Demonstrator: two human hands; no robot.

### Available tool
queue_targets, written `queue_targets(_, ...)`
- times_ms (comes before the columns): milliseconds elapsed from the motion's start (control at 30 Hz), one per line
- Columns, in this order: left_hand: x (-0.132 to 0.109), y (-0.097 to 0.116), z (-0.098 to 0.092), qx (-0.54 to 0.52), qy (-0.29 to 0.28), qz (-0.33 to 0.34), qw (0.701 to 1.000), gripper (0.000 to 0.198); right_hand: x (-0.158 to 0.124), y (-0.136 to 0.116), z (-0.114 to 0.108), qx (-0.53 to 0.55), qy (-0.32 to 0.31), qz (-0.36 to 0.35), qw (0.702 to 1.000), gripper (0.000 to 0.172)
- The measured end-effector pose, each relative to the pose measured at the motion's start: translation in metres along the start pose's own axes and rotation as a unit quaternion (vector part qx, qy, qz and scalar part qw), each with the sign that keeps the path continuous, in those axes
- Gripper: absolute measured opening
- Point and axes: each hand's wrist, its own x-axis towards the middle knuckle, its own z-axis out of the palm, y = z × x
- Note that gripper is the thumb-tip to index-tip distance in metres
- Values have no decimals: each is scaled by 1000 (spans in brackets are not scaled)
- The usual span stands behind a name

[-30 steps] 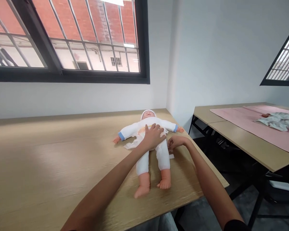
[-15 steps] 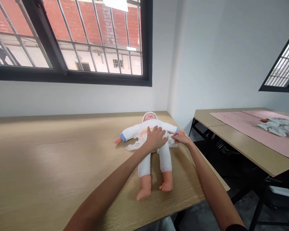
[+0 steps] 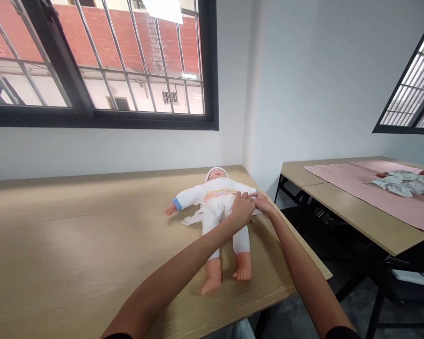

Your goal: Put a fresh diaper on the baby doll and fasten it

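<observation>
A baby doll (image 3: 211,190) in white clothing with blue cuffs and a white cap lies on its back on the table, bare feet towards me. A white diaper (image 3: 217,205) is around its hips, one loose wing (image 3: 193,218) spread out on the left. My left hand (image 3: 243,209) is closed at the diaper's right side, over the doll's hip, its fingertips mostly hidden. Right beside it, my right hand (image 3: 263,204) pinches the diaper's right edge near the doll's cuff. The two hands nearly touch.
The wooden table (image 3: 92,245) ends just to the right of the doll. Across a gap stands a second table (image 3: 353,207) with a pink cloth (image 3: 349,176) and another clothed doll (image 3: 403,182). A barred window (image 3: 137,61) is in the wall behind.
My left hand has moved right, from the doll's belly to the diaper's right side beside my right hand. The diaper's front now shows. My right hand stays at that edge.
</observation>
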Motion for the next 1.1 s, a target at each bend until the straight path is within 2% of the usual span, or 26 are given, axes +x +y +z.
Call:
queue_targets(100, 4, 3, 4, -8, -4, -29, 1000, 14, -1, -4, 0, 32, 5, 45, 998, 28)
queue_targets(200, 5, -5, 4, -27, 0, -52, 998, 25, -3, -9, 0, 66, -22, 52, 996, 24)
queue_targets(333, 9, -28, 0, -63, -5, -91, 994, 22, -6, -13, -1, 93, -40, 40, 994, 22)
queue_targets(500, 17, -43, 0, -118, -14, -133, 984, 21, -11, -13, -6, 149, -45, 12, 988, 40)
queue_targets(667, 23, -44, 6, -167, -4, -157, 974, 10, -19, -22, -13, 204, -135, 18, 969, 54)
queue_targets(900, 18, -53, 11, -279, 24, -123, 952, 4, -20, -27, -18, 244, -158, 19, 957, 63)
queue_targets(1100, 14, -62, 11, -366, 31, -55, 928, 20, -21, -28, -17, 268, -167, 9, 949, 54)
